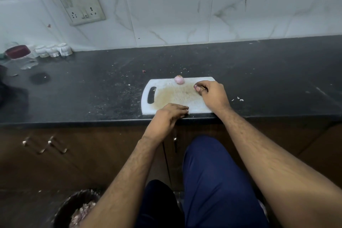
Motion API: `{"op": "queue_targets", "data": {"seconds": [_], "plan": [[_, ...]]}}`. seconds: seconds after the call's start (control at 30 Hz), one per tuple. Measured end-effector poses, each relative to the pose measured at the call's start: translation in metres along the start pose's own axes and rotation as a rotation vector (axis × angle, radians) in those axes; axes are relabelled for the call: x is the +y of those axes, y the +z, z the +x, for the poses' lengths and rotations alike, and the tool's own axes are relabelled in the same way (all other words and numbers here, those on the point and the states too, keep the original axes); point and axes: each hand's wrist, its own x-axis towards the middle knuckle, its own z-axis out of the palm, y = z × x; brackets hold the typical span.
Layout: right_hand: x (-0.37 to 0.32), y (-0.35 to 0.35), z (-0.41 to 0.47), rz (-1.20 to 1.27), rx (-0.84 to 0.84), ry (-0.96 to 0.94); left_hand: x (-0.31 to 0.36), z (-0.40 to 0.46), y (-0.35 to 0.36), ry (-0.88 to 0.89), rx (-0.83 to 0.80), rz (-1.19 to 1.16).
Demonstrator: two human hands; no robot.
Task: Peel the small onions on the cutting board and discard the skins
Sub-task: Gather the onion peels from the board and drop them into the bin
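Observation:
A white cutting board (166, 96) with a handle slot lies at the front edge of the dark counter. One small peeled pink onion (179, 79) sits at the board's far edge. My right hand (212, 96) rests on the board's right side with its fingers pinched together on a small purplish scrap of onion skin (195, 86) at the fingertips. It is a short way right of the onion and apart from it. My left hand (167, 114) lies knuckles up on the board's front edge. Its fingers are curled under, and nothing shows in them.
A round bin (77, 209) holding onion skins stands on the floor at lower left, below the counter. Jars and small white containers (52, 50) stand at the back left by the tiled wall. A few white scraps (239, 99) lie right of the board.

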Motion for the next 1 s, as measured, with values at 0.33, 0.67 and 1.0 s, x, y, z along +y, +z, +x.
{"op": "queue_targets", "data": {"seconds": [0.33,0.67,1.0], "plan": [[0.0,0.003,0.002,-0.045,0.024,0.014,0.012,0.007,-0.001,0.033,-0.004,0.215],[0.003,0.006,0.002,-0.065,0.021,-0.009,0.031,-0.016,0.007,-0.186,0.095,0.092],[0.004,0.009,0.002,-0.095,0.003,-0.016,0.022,-0.02,0.003,-0.17,0.194,0.094]]}}
